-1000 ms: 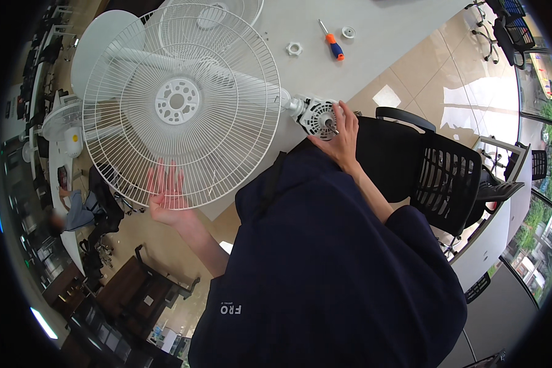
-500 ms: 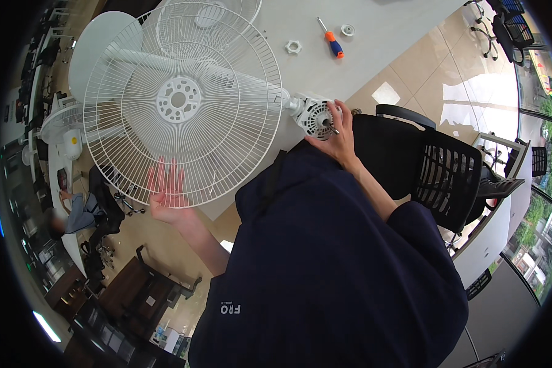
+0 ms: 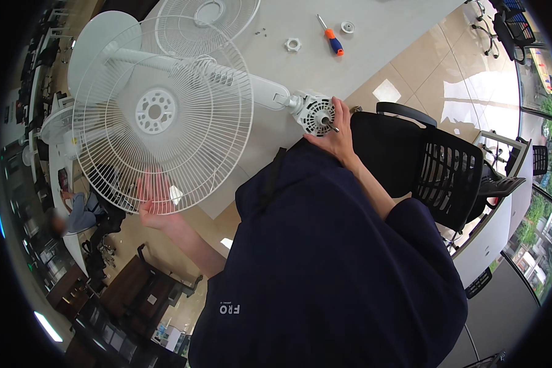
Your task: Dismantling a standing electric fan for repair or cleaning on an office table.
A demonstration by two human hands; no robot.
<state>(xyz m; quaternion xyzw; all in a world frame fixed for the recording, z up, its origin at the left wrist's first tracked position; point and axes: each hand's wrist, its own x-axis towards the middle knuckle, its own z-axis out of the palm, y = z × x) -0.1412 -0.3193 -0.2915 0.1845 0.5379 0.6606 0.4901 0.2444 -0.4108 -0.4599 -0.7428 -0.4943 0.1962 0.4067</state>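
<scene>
My left hand (image 3: 156,205) grips the near rim of a round white wire fan grille (image 3: 155,111), thumb in front and fingers showing through the wires. The grille is held up over the left part of the table and partly covers the fan's stand. A white fan motor housing (image 3: 316,115) with a slotted face and a metal shaft sits at the right end of the white fan stand (image 3: 251,84), which lies on its side. My right hand (image 3: 338,136) is wrapped round the housing's right side. The round white base (image 3: 103,52) is at the stand's far left end.
On the white table (image 3: 374,30) lie a second grille (image 3: 242,21), a white plastic nut (image 3: 292,45), an orange and blue screwdriver (image 3: 332,40), a white round cap (image 3: 348,27) and small screws (image 3: 260,32). A black office chair (image 3: 411,153) stands to my right. A person (image 3: 83,211) sits far left.
My left hand has moved the grille left and slightly toward me, away from the motor housing, uncovering more of the stand. My right hand stays on the housing.
</scene>
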